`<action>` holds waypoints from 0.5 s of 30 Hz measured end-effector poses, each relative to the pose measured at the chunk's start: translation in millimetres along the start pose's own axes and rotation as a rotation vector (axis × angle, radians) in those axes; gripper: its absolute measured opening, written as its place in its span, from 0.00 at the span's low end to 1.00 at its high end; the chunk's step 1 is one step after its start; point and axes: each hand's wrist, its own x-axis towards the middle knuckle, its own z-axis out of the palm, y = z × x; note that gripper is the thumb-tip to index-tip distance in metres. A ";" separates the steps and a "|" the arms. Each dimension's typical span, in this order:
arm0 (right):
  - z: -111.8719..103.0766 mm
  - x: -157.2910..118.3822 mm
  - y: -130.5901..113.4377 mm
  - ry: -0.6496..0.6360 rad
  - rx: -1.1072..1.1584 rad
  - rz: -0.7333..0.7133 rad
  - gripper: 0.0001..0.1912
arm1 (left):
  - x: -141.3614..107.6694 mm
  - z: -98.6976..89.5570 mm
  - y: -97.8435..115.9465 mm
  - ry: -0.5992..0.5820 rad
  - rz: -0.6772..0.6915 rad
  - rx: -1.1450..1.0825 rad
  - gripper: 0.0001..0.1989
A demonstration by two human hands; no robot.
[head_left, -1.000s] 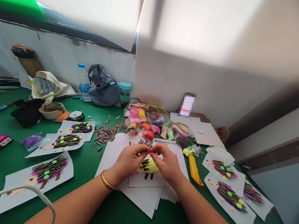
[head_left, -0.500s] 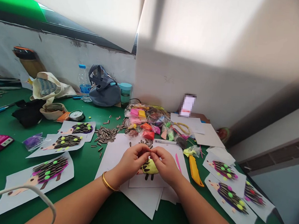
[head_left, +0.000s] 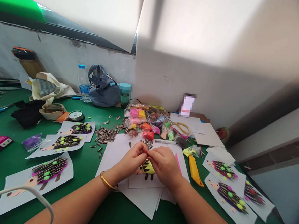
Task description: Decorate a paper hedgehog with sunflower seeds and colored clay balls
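Note:
My left hand (head_left: 132, 160) and my right hand (head_left: 166, 164) meet at their fingertips over the white paper. Both are closed in a pinch; whatever lies between the fingers is too small or hidden to make out. Just beneath them is a yellow clay hedgehog (head_left: 148, 168) with a pinkish face, dark legs and several dark seeds on its back, partly covered by my right hand. Several sunflower seeds (head_left: 149, 144) lie on the paper behind my fingertips. A larger heap of sunflower seeds (head_left: 105, 135) is to the left.
Finished-looking hedgehog pictures lie left (head_left: 46, 173) and right (head_left: 230, 198). Bagged coloured clay (head_left: 147, 135), a pen (head_left: 165, 141) and yellow-handled scissors (head_left: 182, 128) sit behind the paper. A yellow utility knife (head_left: 195, 170) lies to the right. A white cable (head_left: 37, 191) arches at front left.
My right hand has turned and shifted slightly left, its fingers now reaching over towards my left fingertips. Both hands stay pinched above the hedgehog.

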 end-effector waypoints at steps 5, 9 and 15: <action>3.2 0.0 -0.4 0.005 -0.063 -0.045 0.11 | 1.1 -2.1 -2.3 0.007 0.024 0.075 0.07; 4.2 1.0 -5.0 -0.007 -0.124 -0.049 0.12 | 1.0 -1.9 -1.4 0.069 0.034 0.149 0.06; 7.6 2.1 -8.3 -0.024 -0.082 0.000 0.12 | 1.4 0.3 -3.1 0.129 0.038 0.161 0.06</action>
